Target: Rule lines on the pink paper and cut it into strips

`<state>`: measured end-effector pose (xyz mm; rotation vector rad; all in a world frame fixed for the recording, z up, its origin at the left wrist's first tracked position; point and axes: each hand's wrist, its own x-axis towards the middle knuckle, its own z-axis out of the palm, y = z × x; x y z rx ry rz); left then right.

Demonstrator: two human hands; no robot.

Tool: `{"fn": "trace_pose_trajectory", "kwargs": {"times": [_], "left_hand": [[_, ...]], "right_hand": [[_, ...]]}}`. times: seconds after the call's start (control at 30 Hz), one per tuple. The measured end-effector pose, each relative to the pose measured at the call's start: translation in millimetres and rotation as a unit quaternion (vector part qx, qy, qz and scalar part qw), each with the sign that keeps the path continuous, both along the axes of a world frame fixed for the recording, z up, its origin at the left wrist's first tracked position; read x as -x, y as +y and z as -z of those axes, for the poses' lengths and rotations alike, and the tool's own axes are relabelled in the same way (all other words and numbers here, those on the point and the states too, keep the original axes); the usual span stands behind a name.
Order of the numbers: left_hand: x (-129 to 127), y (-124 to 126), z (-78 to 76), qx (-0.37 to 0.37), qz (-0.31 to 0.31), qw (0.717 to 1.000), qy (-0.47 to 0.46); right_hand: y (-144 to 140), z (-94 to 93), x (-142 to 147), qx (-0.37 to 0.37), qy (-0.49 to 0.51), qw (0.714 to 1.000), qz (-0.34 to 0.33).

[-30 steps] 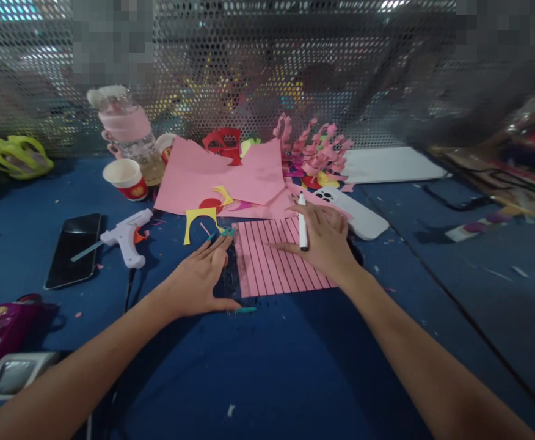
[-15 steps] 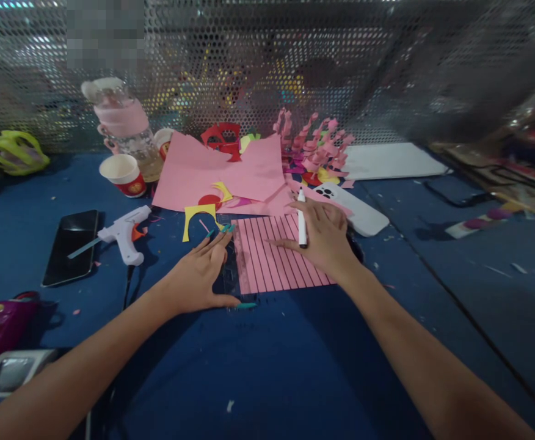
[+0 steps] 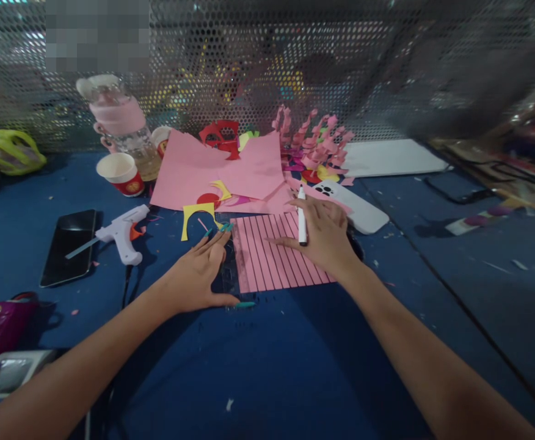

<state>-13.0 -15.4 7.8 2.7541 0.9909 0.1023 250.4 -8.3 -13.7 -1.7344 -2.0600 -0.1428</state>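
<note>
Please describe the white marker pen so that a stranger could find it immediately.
Look at the pink sheet with dark ruled lines on the blue table. The right hand rests on it, holding the marker: a slim white stick, unlike the flat white phone beside it.

A single head-worn camera looks forward and down over a blue table, from close above the person's own forearms, which enter at the two bottom corners. The lined pink paper sits just above the middle of the view, near the lens. Beyond that paper the view reaches a perforated metal screen that closes off the far edge. Left of the paper lies a white glue gun; right of it, a white phone.
</note>
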Motion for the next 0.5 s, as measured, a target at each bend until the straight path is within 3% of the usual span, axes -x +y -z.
{"fn": "trace_pose_trajectory", "kwargs": {"times": [0.5], "left_hand": [[-0.2, -0.2, 0.0, 0.005, 0.000, 1.000, 0.008]], "right_hand": [[-0.5, -1.4, -0.6, -0.003, -0.012, 1.000, 0.009]]}}
